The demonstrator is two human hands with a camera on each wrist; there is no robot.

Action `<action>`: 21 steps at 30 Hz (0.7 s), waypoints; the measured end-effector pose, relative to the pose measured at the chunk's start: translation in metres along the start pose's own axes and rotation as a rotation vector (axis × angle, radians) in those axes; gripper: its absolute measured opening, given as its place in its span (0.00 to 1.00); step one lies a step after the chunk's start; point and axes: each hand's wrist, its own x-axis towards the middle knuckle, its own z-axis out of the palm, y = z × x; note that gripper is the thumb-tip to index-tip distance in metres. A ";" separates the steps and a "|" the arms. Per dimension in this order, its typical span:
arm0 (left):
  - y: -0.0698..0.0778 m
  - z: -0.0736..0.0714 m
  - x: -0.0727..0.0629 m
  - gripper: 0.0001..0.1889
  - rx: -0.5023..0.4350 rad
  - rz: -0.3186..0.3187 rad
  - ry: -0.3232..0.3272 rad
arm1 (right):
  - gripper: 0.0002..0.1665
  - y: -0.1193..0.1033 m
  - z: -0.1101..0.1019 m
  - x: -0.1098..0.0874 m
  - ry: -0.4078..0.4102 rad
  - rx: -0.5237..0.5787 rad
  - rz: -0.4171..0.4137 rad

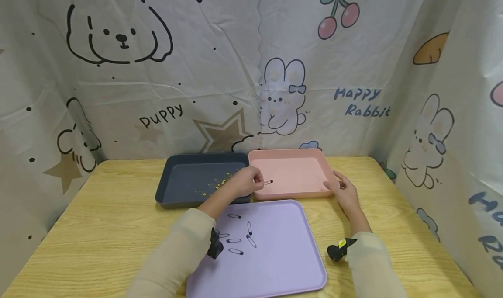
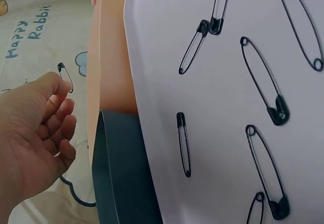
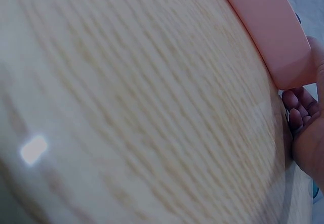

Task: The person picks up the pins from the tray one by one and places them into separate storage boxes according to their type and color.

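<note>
Printed fabric stands at 12 o'clock behind the bench. My left fingers pinch a black-headed safety pin over the pink tray, near its 9 o'clock rim; a slack pinch could drop it into the dark tray. My right fingers grip the 3 o'clock rim; tugging could shift the tray. My left forearm crosses the lilac tray's 11 o'clock corner, aimed toward 1 o'clock.

The pins look metallic, the trays smooth plastic.
</note>
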 end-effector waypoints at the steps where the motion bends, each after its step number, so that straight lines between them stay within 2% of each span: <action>1: 0.000 0.001 0.001 0.03 0.006 -0.004 0.002 | 0.45 0.000 0.000 0.000 0.001 0.002 0.003; 7: 0.001 0.001 0.006 0.03 -0.015 -0.033 0.015 | 0.45 0.001 -0.001 0.000 0.006 -0.006 -0.005; 15: -0.001 -0.001 0.016 0.03 -0.003 -0.049 0.090 | 0.43 0.002 -0.002 0.000 0.006 0.018 -0.022; 21: -0.006 0.000 0.023 0.04 -0.007 -0.089 0.113 | 0.43 0.000 -0.003 -0.002 0.000 0.007 -0.026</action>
